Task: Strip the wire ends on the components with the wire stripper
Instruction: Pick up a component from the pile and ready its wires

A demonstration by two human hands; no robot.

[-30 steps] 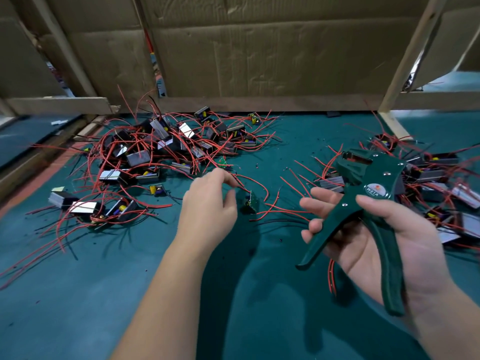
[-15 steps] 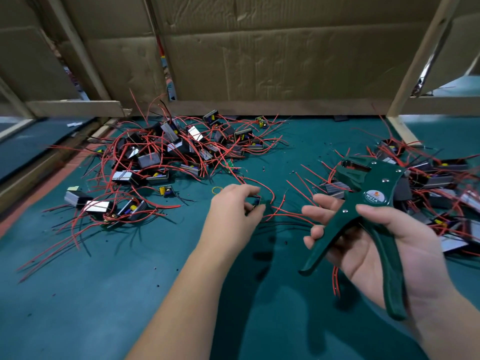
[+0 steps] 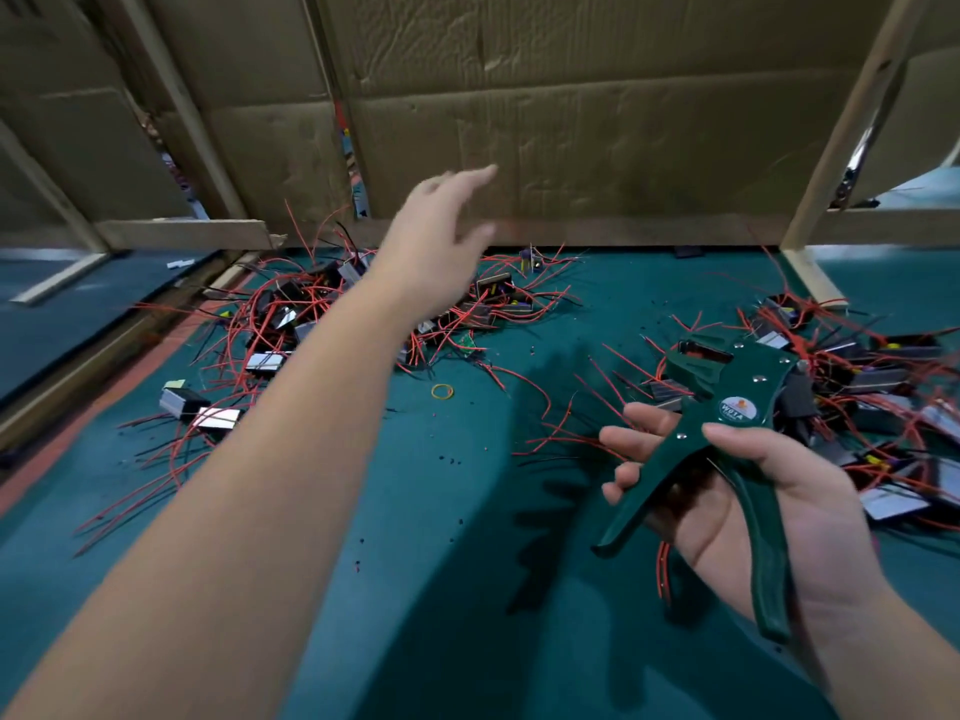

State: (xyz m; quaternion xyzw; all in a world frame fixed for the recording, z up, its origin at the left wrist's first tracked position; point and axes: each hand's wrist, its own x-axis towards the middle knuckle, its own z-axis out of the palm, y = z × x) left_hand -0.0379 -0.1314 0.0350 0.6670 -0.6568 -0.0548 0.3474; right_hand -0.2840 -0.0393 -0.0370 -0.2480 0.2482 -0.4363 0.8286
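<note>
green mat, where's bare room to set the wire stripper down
The teal-green table mat is bare along the near edge, between the left forearm and the right hand holding the green wire stripper. Another bare patch lies farther back between the two heaps. Crowded: the left heap of red-wired black components and the right heap.

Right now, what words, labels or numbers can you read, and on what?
"W01A": round white sticker on the dark green wire stripper in the right hand.
Smaller print beneath it: too blurred to read.
Small wired components and brown cardboard wall: nothing readable.
</note>
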